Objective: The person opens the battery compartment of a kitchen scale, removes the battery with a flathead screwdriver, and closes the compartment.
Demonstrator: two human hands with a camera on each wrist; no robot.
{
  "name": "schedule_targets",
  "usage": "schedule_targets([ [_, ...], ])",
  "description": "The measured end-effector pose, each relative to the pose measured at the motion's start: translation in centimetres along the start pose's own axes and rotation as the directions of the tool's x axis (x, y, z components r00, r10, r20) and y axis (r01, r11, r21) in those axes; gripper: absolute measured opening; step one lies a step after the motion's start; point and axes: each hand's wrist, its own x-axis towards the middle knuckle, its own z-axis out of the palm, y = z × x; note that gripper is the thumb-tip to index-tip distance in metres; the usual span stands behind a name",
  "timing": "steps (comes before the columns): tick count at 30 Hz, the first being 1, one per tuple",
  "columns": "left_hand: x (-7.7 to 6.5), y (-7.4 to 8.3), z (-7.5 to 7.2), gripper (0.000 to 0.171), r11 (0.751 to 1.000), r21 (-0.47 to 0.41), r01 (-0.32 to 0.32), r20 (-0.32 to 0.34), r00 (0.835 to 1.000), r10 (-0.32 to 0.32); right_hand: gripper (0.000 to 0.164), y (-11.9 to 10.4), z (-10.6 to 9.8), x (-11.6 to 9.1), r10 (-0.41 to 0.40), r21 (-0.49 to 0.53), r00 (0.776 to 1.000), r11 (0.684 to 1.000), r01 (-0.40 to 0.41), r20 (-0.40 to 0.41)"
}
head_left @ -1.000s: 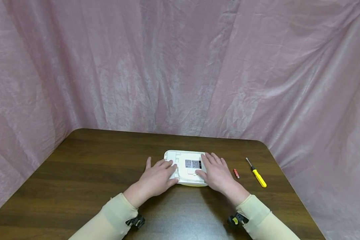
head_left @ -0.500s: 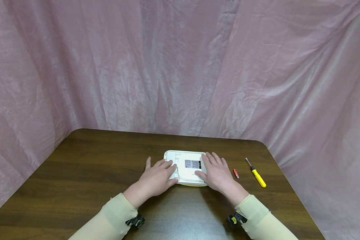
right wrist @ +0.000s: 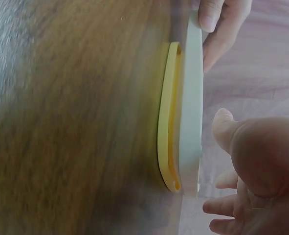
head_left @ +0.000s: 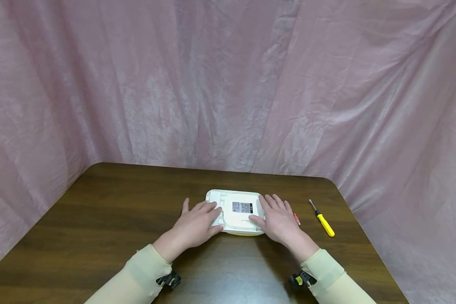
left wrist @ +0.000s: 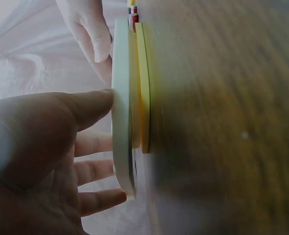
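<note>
A flat white plastic device (head_left: 237, 220) with a printed label (head_left: 242, 207) facing up lies on the table. Under it, a yellow rounded part (right wrist: 165, 117) touches the tabletop. My left hand (head_left: 195, 224) rests on the device's left end with fingers spread; in the left wrist view its thumb touches the white edge (left wrist: 121, 117). Over the right end is my right hand (head_left: 279, 223), fingers extended and holding nothing. The right wrist view shows its thumb (right wrist: 223, 126) apart from the white body.
A small red battery (head_left: 297, 219) lies just right of my right hand, partly covered by it. Farther right is a screwdriver (head_left: 324, 224) with a yellow handle. The brown wooden table (head_left: 137, 198) ends at a pink curtain (head_left: 228, 93) behind.
My right hand has shifted slightly right relative to the device and now covers part of the battery. The left hand stays in place on the device.
</note>
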Motion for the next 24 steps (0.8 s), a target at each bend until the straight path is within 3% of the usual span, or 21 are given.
schedule_targets([
  [5, 0.0, -0.4, 0.0, 0.062, 0.999, -0.037, -0.003, -0.044, 0.999, 0.001, 0.082, 0.5, -0.3, -0.1, 0.015, 0.015, 1.000, 1.000, -0.015, 0.012],
  [10, 0.4, -1.3, -0.2, 0.067, 0.997, -0.064, 0.053, -0.074, 0.996, -0.058, 0.081, 0.7, -0.4, 0.0, 0.006, 0.030, 1.000, 1.000, -0.006, 0.002],
  [17, 1.2, -2.8, 0.0, 0.073, 0.979, -0.153, 0.137, -0.025, 0.990, -0.142, 0.082, 0.8, -0.2, 0.2, 0.026, 0.049, 1.000, 0.998, -0.027, 0.016],
  [24, 1.7, -2.9, -0.3, 0.075, 0.963, -0.205, 0.173, 0.006, 0.984, -0.176, 0.083, 1.0, -0.1, 0.5, 0.027, 0.053, 0.999, 0.998, -0.029, 0.031],
])
